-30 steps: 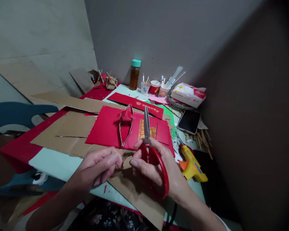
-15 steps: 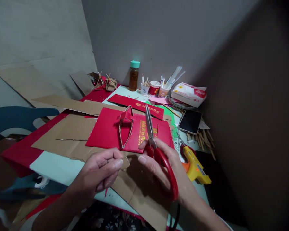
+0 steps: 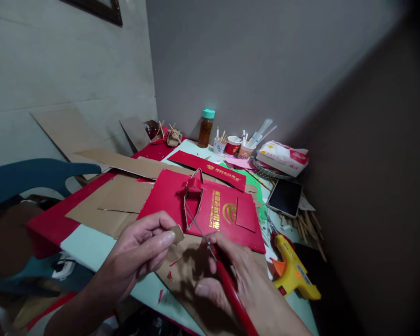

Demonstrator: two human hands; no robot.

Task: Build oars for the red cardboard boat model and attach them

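Note:
Pinched between the thumb and fingers of my left hand (image 3: 145, 247) is a small piece of brown cardboard (image 3: 178, 234). My right hand (image 3: 241, 275) grips a pair of red-handled scissors (image 3: 227, 282), whose metal blades point forward and left, slightly parted. Just beyond the blades, a small boat-shaped cardboard frame with a red top (image 3: 193, 198) rests on a red cardboard sheet (image 3: 164, 191) with gold lettering. Small red scraps (image 3: 170, 274) lie on the brown cardboard below my hands.
A yellow hot glue gun (image 3: 294, 268) lies to the right, near a dark-screened phone (image 3: 285, 197) and several sticks (image 3: 311, 228). Along the back stand a bottle with a teal lid (image 3: 206, 128), paper cups (image 3: 233, 146) and a tissue pack (image 3: 283, 158). A blue chair (image 3: 38, 175) is at left.
The scissors have swung from pointing upward to pointing forward-left and lower, towards the boat-shaped frame. My left hand still pinches the cardboard piece. The camera view has shifted up and left.

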